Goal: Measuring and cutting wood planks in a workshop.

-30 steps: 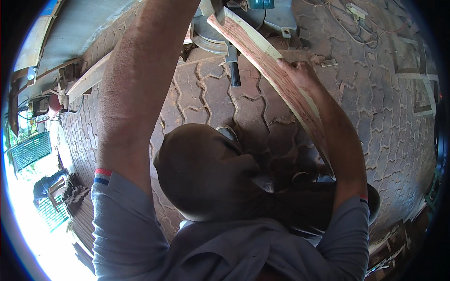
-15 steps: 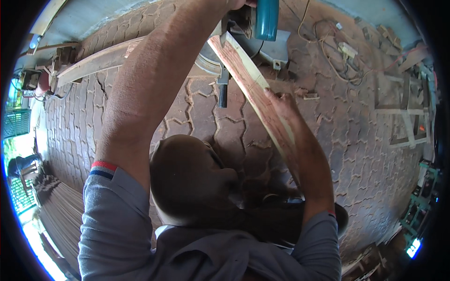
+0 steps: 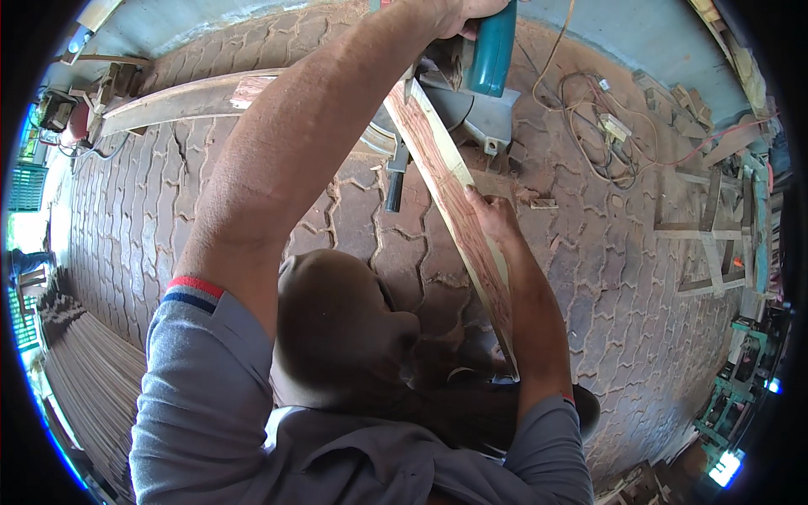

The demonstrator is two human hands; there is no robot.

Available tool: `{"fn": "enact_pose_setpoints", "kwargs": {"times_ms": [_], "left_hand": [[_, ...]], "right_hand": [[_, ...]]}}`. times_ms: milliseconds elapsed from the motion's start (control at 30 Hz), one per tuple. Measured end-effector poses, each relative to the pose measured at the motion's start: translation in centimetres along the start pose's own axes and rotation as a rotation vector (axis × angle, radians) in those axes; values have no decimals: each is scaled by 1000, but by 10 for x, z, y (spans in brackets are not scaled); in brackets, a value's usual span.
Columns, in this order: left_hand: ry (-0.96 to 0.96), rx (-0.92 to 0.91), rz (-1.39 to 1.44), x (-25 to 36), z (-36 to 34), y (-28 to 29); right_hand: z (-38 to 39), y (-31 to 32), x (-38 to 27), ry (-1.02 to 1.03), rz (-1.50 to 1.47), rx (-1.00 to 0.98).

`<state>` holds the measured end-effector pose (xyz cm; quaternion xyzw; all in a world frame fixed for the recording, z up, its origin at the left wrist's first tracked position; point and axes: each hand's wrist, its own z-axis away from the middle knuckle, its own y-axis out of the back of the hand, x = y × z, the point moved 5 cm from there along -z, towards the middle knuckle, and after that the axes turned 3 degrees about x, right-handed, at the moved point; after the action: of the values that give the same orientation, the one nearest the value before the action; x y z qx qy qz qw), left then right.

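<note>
A long wooden board, streaked reddish brown with a pale cream edge [image 3: 450, 181], slants from twelve o'clock, its upper end at a teal-and-grey power saw [image 3: 493, 55], down to between four and five o'clock. At two o'clock, the person's right hand [image 3: 495, 217] is clamped on the board, thumb on top. At one o'clock, the left hand [image 3: 481, 10] is against the saw's teal body, partly cut off by the upper rim; whether its fingers close around anything, I cannot tell. A black cylindrical handle [image 3: 394, 192] juts from the saw near twelve. Beneath lies a floor of brown interlocking pavers [image 3: 623, 337], with tangled cables [image 3: 581, 139] at two and a bundle of thin brown strips [image 3: 97, 370] at eight.
</note>
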<state>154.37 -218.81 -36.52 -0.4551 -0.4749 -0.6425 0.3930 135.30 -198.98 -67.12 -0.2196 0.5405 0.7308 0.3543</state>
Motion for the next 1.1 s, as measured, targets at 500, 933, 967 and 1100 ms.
{"fn": "enact_pose_setpoints", "kwargs": {"times_ms": [500, 933, 967, 1100], "left_hand": [[34, 85, 31, 33, 4, 7], [235, 157, -31, 37, 29, 6], [239, 150, -39, 29, 33, 2], [-8, 187, 10, 15, 44, -3]], "right_hand": [[27, 6, 22, 57, 17, 60], [8, 19, -8, 29, 75, 21], [8, 17, -9, 5, 95, 15], [6, 7, -10, -27, 116, 35]]}}
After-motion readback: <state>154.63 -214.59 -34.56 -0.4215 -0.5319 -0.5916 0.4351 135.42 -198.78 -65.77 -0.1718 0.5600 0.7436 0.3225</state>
